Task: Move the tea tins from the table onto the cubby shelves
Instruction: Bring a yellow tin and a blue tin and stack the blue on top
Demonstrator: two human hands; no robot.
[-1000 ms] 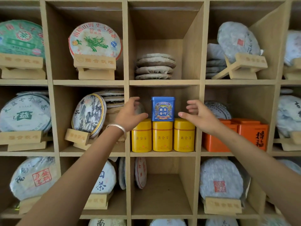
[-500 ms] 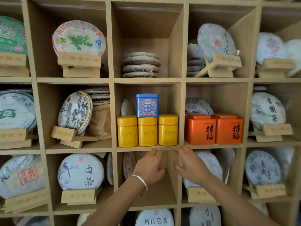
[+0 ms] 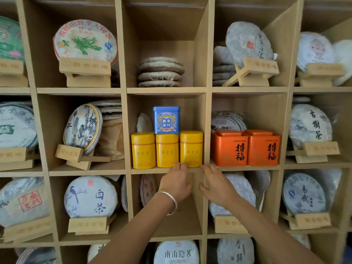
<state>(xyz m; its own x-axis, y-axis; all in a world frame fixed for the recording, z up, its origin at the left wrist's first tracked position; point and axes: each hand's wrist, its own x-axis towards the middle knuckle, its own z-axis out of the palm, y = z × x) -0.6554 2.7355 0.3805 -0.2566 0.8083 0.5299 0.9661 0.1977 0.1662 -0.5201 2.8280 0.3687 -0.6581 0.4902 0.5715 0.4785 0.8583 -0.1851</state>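
three yellow tea tins (image 3: 166,150) sit in a row in the middle cubby (image 3: 167,170), blue tin (image 3: 166,120) stacked on the middle one; two orange tins (image 3: 245,148) side by side in the cubby to the right. left hand (image 3: 176,182) and right hand (image 3: 217,184) both at the front edge of the middle cubby's shelf, below the right yellow tin. both grips loose, fingers relaxed, holding nothing.

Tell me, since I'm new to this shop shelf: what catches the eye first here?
Three yellow tins stand in a row in the middle cubby, with a blue tin stacked on top. Two orange tins fill the cubby to their right. Below the yellow row, the left hand and right hand reach near the shelf edge, holding nothing.
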